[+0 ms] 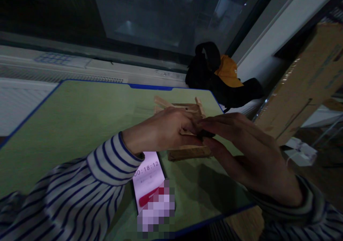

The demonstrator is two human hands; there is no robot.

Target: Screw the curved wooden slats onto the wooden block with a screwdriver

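Observation:
Both hands meet over a small wooden model (187, 151) made of thin slats, which rests on a green mat (80, 119). My left hand (160, 130) pinches a wooden piece at the model's top with closed fingers. From the right, my right hand (241, 148) reaches in, its fingertips closed on a small dark part (205, 134) pressed against the same spot. More wooden slats (177, 107) stick out behind the hands. Both sleeves are white with blue stripes.
A phone (150, 184) showing a running timer lies on the mat under my left wrist. A black bag with an orange cap (227, 75) sits by the window behind the mat. A cardboard box (305, 84) leans at the right.

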